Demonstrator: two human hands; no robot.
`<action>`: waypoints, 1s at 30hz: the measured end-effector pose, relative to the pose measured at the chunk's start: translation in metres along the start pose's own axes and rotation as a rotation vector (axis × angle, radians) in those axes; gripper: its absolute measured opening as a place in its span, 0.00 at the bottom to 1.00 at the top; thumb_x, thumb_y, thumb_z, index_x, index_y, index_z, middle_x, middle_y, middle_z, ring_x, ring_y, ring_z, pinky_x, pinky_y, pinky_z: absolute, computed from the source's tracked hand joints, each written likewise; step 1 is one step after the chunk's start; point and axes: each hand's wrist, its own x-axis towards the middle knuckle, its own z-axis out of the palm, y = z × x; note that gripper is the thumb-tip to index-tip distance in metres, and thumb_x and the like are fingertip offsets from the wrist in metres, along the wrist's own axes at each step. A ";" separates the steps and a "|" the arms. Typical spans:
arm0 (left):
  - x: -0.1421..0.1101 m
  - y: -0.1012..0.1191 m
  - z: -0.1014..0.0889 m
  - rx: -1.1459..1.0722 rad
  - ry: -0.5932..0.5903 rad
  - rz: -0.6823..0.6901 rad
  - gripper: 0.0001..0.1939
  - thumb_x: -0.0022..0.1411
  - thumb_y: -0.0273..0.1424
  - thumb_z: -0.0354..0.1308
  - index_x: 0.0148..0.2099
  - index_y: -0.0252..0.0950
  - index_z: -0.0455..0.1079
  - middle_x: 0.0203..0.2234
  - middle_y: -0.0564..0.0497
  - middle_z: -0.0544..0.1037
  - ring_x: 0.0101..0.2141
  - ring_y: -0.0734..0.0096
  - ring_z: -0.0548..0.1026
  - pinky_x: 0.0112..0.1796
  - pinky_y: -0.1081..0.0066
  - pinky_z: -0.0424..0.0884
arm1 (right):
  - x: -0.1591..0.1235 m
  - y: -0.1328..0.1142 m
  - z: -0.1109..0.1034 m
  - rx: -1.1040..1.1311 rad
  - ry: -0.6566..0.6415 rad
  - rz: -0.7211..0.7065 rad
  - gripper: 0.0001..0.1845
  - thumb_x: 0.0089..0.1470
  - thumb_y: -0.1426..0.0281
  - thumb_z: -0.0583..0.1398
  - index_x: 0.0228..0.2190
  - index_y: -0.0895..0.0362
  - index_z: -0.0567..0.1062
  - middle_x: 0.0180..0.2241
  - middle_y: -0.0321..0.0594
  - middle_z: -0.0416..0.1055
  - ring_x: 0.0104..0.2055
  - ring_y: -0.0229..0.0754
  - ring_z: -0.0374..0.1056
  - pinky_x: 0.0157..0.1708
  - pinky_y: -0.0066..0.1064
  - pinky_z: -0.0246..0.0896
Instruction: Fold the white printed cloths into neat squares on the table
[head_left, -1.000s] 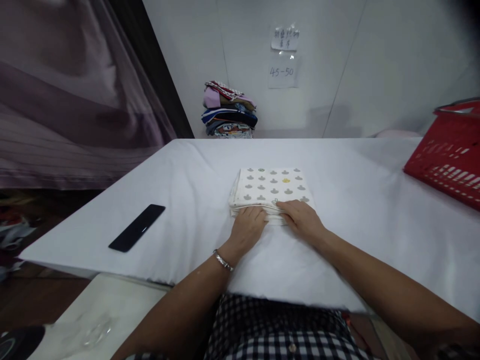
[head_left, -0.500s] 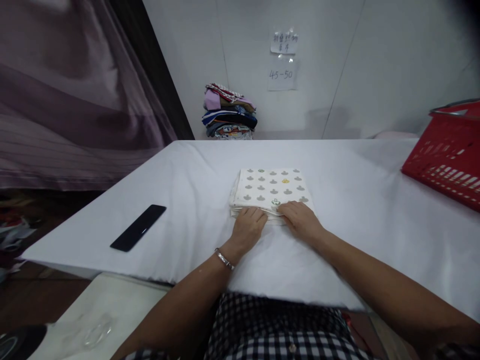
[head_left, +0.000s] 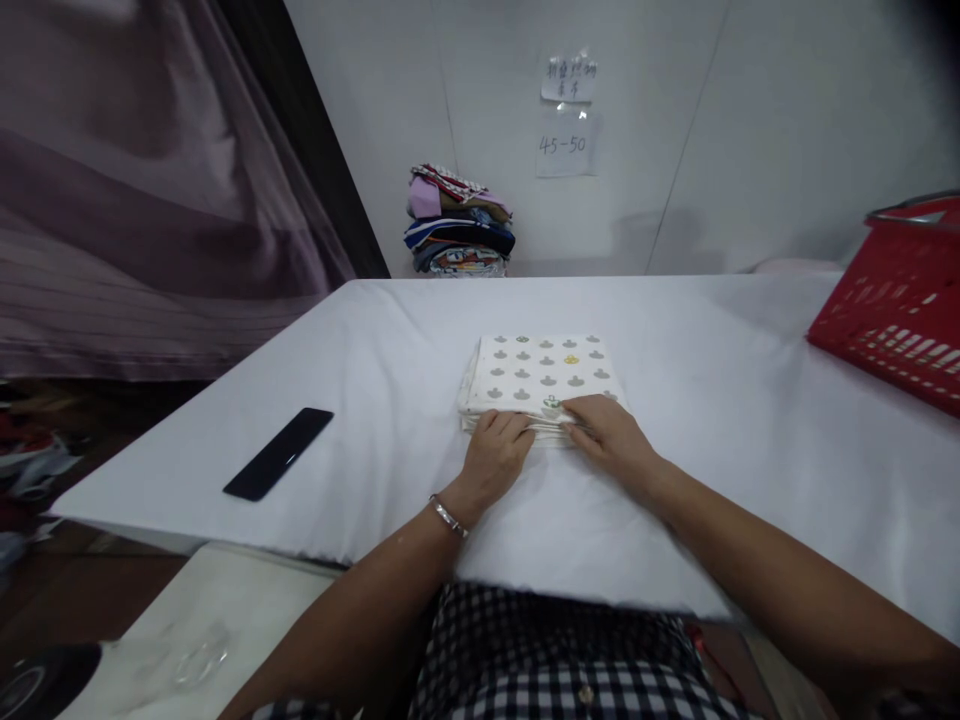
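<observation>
A folded white cloth point(head_left: 536, 372) with grey mushroom-like prints, a few of them green or yellow, lies flat in several layers on the white-covered table. At its near edge, left of centre, my left hand point(head_left: 496, 452) pinches the layers, its fingertips partly hidden by the fabric. My right hand point(head_left: 611, 435) grips the same edge nearer the right corner, fingers on top and thumb at the open layers below. A silver bracelet circles my left wrist.
A black phone-like slab point(head_left: 279, 455) lies on the table's left. The red basket point(head_left: 900, 300) stands at the right edge. Beyond the far edge is a stack of folded fabrics point(head_left: 459, 225) by the wall. Two paper notes point(head_left: 568, 120) hang there.
My right hand has shifted slightly, and its thumb and fingers now stand a little apart at the cloth's edge. My left hand and the cloth stay almost in place.
</observation>
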 end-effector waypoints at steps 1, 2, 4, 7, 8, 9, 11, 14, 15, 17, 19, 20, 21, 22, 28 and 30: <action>0.000 0.000 0.001 -0.005 -0.003 0.001 0.10 0.64 0.25 0.49 0.34 0.36 0.70 0.36 0.48 0.75 0.39 0.68 0.70 0.41 0.64 0.62 | 0.000 0.001 0.000 -0.006 -0.001 -0.013 0.14 0.58 0.65 0.53 0.44 0.54 0.70 0.41 0.42 0.73 0.44 0.45 0.67 0.44 0.38 0.61; -0.001 0.000 0.001 -0.009 -0.005 0.001 0.10 0.64 0.25 0.48 0.34 0.36 0.70 0.36 0.48 0.75 0.39 0.68 0.70 0.41 0.64 0.62 | 0.000 0.002 0.001 -0.007 -0.010 -0.026 0.13 0.59 0.65 0.53 0.43 0.54 0.71 0.41 0.42 0.73 0.44 0.44 0.67 0.44 0.38 0.61; -0.001 0.000 0.001 -0.016 -0.013 -0.007 0.10 0.64 0.24 0.48 0.33 0.36 0.69 0.33 0.48 0.75 0.37 0.68 0.70 0.40 0.64 0.61 | 0.001 0.003 0.002 -0.009 -0.027 -0.048 0.13 0.59 0.66 0.52 0.42 0.53 0.72 0.41 0.42 0.73 0.43 0.44 0.66 0.43 0.38 0.61; 0.000 0.002 -0.001 -0.023 -0.028 -0.038 0.09 0.64 0.25 0.47 0.36 0.35 0.68 0.30 0.48 0.74 0.35 0.67 0.70 0.40 0.64 0.61 | 0.002 0.003 0.003 -0.017 -0.038 -0.060 0.13 0.60 0.66 0.51 0.40 0.54 0.74 0.40 0.43 0.73 0.42 0.45 0.66 0.42 0.39 0.61; 0.001 0.002 -0.002 -0.024 -0.029 -0.047 0.08 0.64 0.26 0.47 0.39 0.35 0.68 0.30 0.48 0.74 0.35 0.66 0.70 0.40 0.63 0.61 | 0.002 0.003 0.002 -0.019 -0.044 -0.062 0.13 0.60 0.66 0.51 0.40 0.54 0.74 0.39 0.43 0.73 0.42 0.45 0.66 0.42 0.39 0.61; 0.002 0.002 -0.003 -0.024 -0.029 -0.053 0.08 0.64 0.26 0.47 0.41 0.35 0.67 0.31 0.48 0.74 0.35 0.65 0.70 0.40 0.63 0.61 | 0.002 0.002 0.002 -0.019 -0.053 -0.062 0.13 0.60 0.66 0.51 0.40 0.54 0.74 0.39 0.43 0.73 0.42 0.45 0.66 0.41 0.39 0.61; 0.002 0.003 -0.004 -0.021 -0.033 -0.055 0.10 0.64 0.27 0.48 0.45 0.35 0.67 0.33 0.47 0.74 0.37 0.65 0.70 0.40 0.63 0.61 | 0.002 0.002 0.000 -0.018 -0.080 -0.066 0.13 0.59 0.66 0.52 0.40 0.54 0.74 0.40 0.44 0.73 0.42 0.45 0.66 0.41 0.39 0.61; 0.002 0.003 -0.003 -0.006 -0.035 -0.060 0.08 0.64 0.27 0.48 0.43 0.36 0.68 0.32 0.48 0.73 0.36 0.65 0.69 0.39 0.63 0.61 | 0.002 0.006 -0.006 -0.011 -0.145 -0.109 0.14 0.58 0.64 0.54 0.43 0.54 0.73 0.43 0.45 0.71 0.44 0.47 0.65 0.44 0.41 0.61; 0.002 0.003 -0.002 0.001 -0.034 -0.065 0.08 0.64 0.26 0.48 0.40 0.37 0.68 0.31 0.48 0.73 0.35 0.66 0.69 0.39 0.64 0.61 | 0.001 0.009 -0.009 -0.002 -0.164 -0.123 0.15 0.57 0.63 0.55 0.45 0.54 0.72 0.44 0.45 0.71 0.45 0.47 0.65 0.45 0.42 0.61; 0.001 0.002 -0.002 0.014 -0.022 -0.070 0.09 0.64 0.26 0.47 0.37 0.37 0.69 0.31 0.49 0.72 0.35 0.66 0.68 0.38 0.64 0.60 | 0.001 0.014 -0.014 0.023 -0.174 -0.116 0.17 0.57 0.62 0.55 0.46 0.54 0.71 0.46 0.45 0.70 0.47 0.47 0.65 0.47 0.42 0.61; 0.001 0.002 -0.004 0.017 -0.006 -0.066 0.09 0.64 0.25 0.48 0.36 0.37 0.69 0.34 0.48 0.73 0.37 0.66 0.68 0.40 0.64 0.60 | 0.000 0.019 -0.018 0.044 -0.153 -0.080 0.16 0.58 0.63 0.54 0.46 0.53 0.72 0.45 0.44 0.71 0.48 0.46 0.65 0.47 0.41 0.61; 0.001 0.002 -0.004 0.013 -0.002 -0.060 0.08 0.64 0.26 0.49 0.37 0.37 0.69 0.36 0.48 0.73 0.39 0.65 0.68 0.40 0.63 0.60 | -0.001 0.020 -0.018 0.049 -0.140 -0.065 0.15 0.59 0.63 0.53 0.45 0.53 0.72 0.45 0.44 0.71 0.48 0.45 0.65 0.47 0.40 0.62; 0.002 0.002 -0.005 0.005 -0.005 -0.054 0.07 0.64 0.26 0.49 0.37 0.37 0.69 0.37 0.48 0.73 0.40 0.65 0.67 0.41 0.63 0.60 | -0.001 0.022 -0.019 0.049 -0.133 -0.059 0.14 0.59 0.64 0.53 0.44 0.53 0.73 0.45 0.43 0.71 0.48 0.45 0.65 0.47 0.40 0.62; 0.002 0.002 -0.006 -0.003 -0.013 -0.050 0.07 0.64 0.27 0.50 0.38 0.37 0.69 0.37 0.48 0.73 0.41 0.65 0.67 0.41 0.63 0.60 | -0.001 0.022 -0.018 0.044 -0.131 -0.065 0.14 0.59 0.64 0.53 0.43 0.52 0.74 0.45 0.43 0.71 0.48 0.45 0.65 0.47 0.40 0.62; 0.003 0.001 -0.005 0.002 -0.052 -0.063 0.06 0.63 0.27 0.51 0.37 0.37 0.69 0.29 0.50 0.72 0.35 0.66 0.68 0.39 0.63 0.60 | 0.001 0.018 -0.016 -0.014 -0.005 -0.147 0.13 0.59 0.70 0.52 0.43 0.53 0.74 0.40 0.44 0.73 0.43 0.44 0.67 0.41 0.38 0.64; 0.002 0.001 -0.003 0.014 -0.046 -0.059 0.06 0.63 0.26 0.51 0.34 0.37 0.69 0.27 0.50 0.71 0.33 0.66 0.68 0.38 0.63 0.60 | 0.001 0.017 -0.017 -0.080 0.091 -0.119 0.13 0.59 0.71 0.52 0.43 0.54 0.74 0.40 0.45 0.73 0.42 0.45 0.67 0.40 0.38 0.64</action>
